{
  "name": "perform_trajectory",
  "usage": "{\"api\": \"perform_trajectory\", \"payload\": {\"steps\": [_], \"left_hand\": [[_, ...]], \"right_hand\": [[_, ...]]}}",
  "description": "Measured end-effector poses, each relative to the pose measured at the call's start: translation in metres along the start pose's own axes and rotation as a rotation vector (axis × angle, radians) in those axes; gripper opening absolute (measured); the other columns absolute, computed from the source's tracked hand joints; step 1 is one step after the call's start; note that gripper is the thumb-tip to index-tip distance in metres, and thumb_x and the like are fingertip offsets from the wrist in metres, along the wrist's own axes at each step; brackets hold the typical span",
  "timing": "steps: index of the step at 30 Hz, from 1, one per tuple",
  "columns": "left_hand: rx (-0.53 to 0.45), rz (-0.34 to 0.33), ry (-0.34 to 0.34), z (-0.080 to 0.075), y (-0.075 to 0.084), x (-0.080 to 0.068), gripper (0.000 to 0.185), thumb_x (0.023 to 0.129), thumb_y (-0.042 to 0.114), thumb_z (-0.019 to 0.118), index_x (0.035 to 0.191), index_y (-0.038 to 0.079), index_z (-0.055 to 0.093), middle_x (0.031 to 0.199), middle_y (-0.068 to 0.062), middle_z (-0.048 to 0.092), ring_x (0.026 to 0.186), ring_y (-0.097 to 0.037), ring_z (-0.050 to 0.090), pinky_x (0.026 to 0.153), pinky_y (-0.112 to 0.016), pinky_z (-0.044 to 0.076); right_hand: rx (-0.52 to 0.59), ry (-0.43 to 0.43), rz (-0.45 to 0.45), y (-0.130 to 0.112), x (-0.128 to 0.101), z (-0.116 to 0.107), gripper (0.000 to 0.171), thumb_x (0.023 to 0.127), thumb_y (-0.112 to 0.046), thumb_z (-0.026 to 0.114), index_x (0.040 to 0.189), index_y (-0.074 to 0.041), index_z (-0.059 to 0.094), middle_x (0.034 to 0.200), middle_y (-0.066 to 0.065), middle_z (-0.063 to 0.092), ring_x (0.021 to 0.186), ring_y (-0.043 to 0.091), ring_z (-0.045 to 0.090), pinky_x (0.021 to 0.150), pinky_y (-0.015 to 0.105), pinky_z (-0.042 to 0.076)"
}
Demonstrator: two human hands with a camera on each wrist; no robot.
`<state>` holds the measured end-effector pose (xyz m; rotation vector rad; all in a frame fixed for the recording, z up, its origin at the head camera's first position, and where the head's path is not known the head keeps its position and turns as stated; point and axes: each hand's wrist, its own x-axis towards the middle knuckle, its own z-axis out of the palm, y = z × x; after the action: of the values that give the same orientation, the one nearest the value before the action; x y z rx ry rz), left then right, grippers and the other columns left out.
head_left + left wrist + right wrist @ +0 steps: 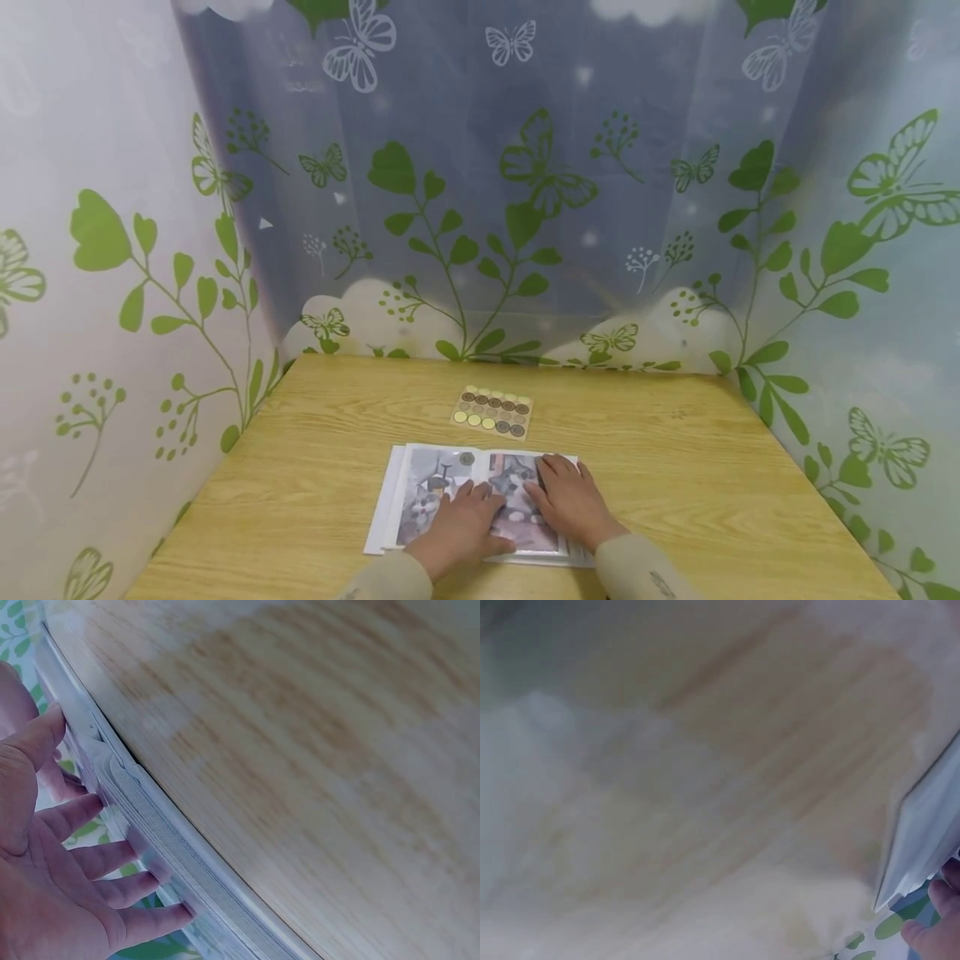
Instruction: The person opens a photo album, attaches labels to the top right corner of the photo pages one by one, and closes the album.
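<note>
An open book (442,467) with glossy picture pages in grey and pink lies on the table. My left hand (465,525) rests on it near the middle fold, fingers spread over the inner part of the left page and the thumb towards the lower edge. On the right page, my right hand (573,500) lies with its fingers extended near the upper right corner. The left wrist view shows the left fingertips (184,911) touching the page surface beside the thick stack of page edges (172,832). A dark round sticker (467,459) sits at the top of the left page.
Behind the book lies a small sheet of round stickers (492,412) in yellow, brown and tan rows. The wooden table (675,467) is bordered by patterned curtains (465,192) with green leaves and butterflies at the back and both sides.
</note>
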<state>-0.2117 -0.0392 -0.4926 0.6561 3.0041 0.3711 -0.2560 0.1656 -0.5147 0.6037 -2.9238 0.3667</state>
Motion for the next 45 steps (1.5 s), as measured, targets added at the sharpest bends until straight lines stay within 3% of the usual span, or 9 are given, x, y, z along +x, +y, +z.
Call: {"api": "perform_trajectory", "payload": {"steps": [11, 20, 25, 31, 45], "left_hand": [[0.028, 0.006, 0.006, 0.0, 0.0, 0.0, 0.071, 0.08, 0.059, 0.072, 0.134, 0.014, 0.06, 0.14, -0.014, 0.054, 0.131, -0.04, 0.047, 0.1, -0.065, 0.041], [0.026, 0.005, 0.018, 0.0, 0.0, 0.0, 0.071, 0.08, 0.058, 0.073, 0.134, 0.014, 0.06, 0.139, -0.014, 0.054, 0.13, -0.04, 0.047, 0.1, -0.065, 0.041], [0.029, 0.007, 0.026, 0.001, 0.0, 0.0, 0.071, 0.08, 0.058, 0.073, 0.133, 0.013, 0.06, 0.139, -0.014, 0.055, 0.13, -0.04, 0.048, 0.1, -0.065, 0.041], [0.029, 0.006, 0.021, 0.001, 0.0, -0.001, 0.07, 0.08, 0.058, 0.072, 0.133, 0.013, 0.061, 0.139, -0.014, 0.055, 0.13, -0.04, 0.047, 0.1, -0.065, 0.041], [0.025, 0.001, 0.007, 0.0, 0.001, -0.001, 0.071, 0.08, 0.059, 0.072, 0.134, 0.014, 0.06, 0.141, -0.014, 0.053, 0.131, -0.039, 0.046, 0.102, -0.064, 0.04]], "right_hand": [[-0.037, -0.006, -0.018, -0.016, 0.007, 0.005, 0.056, 0.102, -0.041, 0.047, 0.138, 0.002, 0.053, 0.142, 0.021, 0.05, 0.133, 0.038, 0.045, 0.112, 0.061, 0.027], [-0.031, 0.012, -0.024, -0.021, -0.002, 0.011, 0.056, 0.103, -0.042, 0.046, 0.137, 0.002, 0.054, 0.145, 0.022, 0.047, 0.136, 0.037, 0.041, 0.111, 0.061, 0.029], [-0.056, 0.033, -0.039, -0.021, -0.007, 0.011, 0.055, 0.103, -0.041, 0.046, 0.137, 0.001, 0.054, 0.146, 0.022, 0.046, 0.138, 0.037, 0.039, 0.111, 0.063, 0.029], [-0.069, -0.013, -0.032, -0.02, -0.012, 0.005, 0.056, 0.102, -0.043, 0.046, 0.14, -0.002, 0.053, 0.149, 0.02, 0.044, 0.139, 0.036, 0.039, 0.112, 0.063, 0.026], [-0.071, 0.009, 0.012, -0.008, -0.013, 0.0, 0.049, 0.102, -0.035, 0.049, 0.139, -0.003, 0.054, 0.144, 0.012, 0.052, 0.133, 0.036, 0.046, 0.111, 0.064, 0.027]]}}
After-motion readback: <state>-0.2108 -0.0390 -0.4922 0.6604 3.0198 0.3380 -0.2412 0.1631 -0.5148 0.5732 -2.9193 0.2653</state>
